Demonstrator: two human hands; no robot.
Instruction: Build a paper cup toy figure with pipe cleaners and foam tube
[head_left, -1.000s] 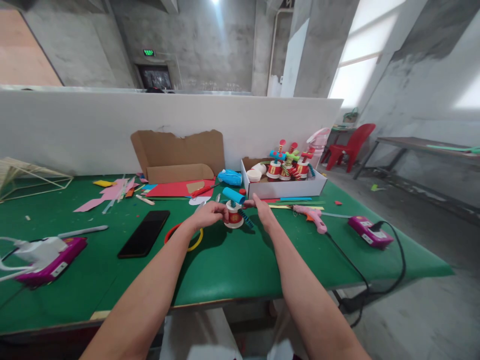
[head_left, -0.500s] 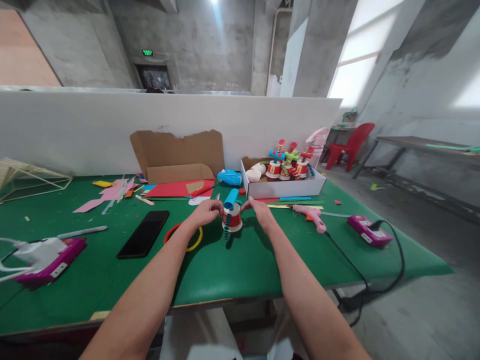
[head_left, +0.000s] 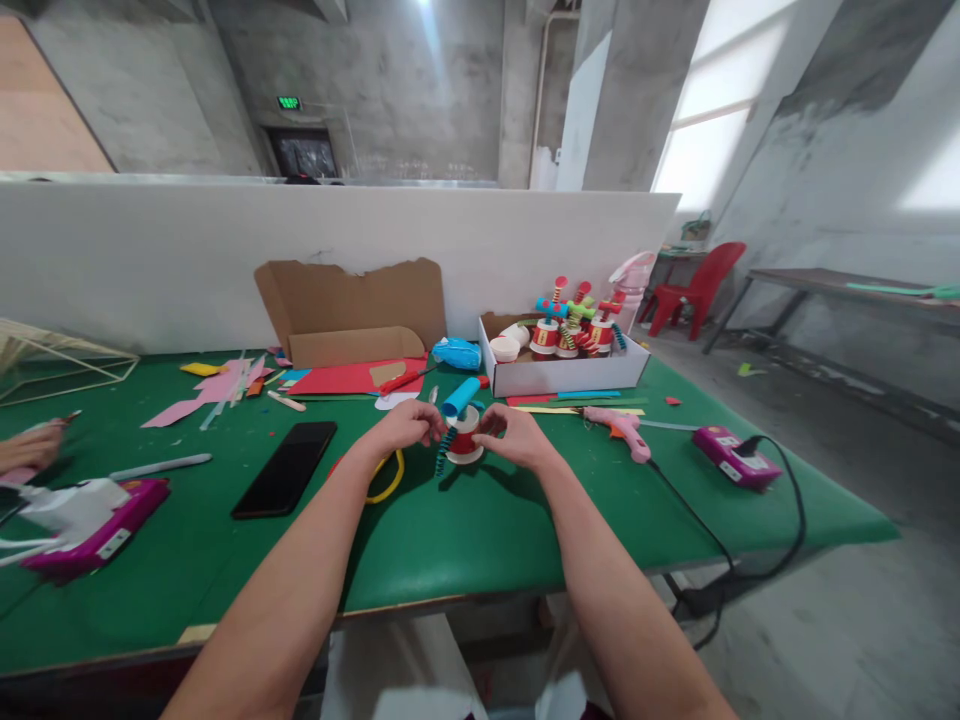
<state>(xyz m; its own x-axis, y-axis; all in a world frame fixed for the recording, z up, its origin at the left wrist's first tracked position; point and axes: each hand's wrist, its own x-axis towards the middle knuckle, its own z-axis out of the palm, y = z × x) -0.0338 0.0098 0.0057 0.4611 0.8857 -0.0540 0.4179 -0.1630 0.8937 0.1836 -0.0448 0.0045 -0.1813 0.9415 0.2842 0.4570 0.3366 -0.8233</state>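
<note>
A small upside-down paper cup [head_left: 466, 446] with a red band stands on the green table. A blue paper tube [head_left: 460, 397] lies tilted on top of it, and a dark teal folded paper strip [head_left: 442, 455] hangs down at its left. My left hand [head_left: 409, 424] has its fingers curled at the cup's left side, beside the strip; its fingertips are partly hidden. From the right, my right hand [head_left: 516, 436] grips the cup's side with bent fingers and thumb. Partly behind my left forearm lies a yellow ring [head_left: 390, 482].
Several finished cup figures [head_left: 568, 335] stand in a white box [head_left: 570, 376]. A pink glue gun [head_left: 619, 428] lies right, wired to a purple power strip [head_left: 736, 458]. At left are a black phone [head_left: 285, 470], paper scraps [head_left: 202, 393] and another person's hand [head_left: 34, 447] holding a pen-like tool.
My right hand has closed in around the cup's right side, fingers now bent. The cup has turned slightly, its strip swinging left. Another person's hand has come in at the far left.
</note>
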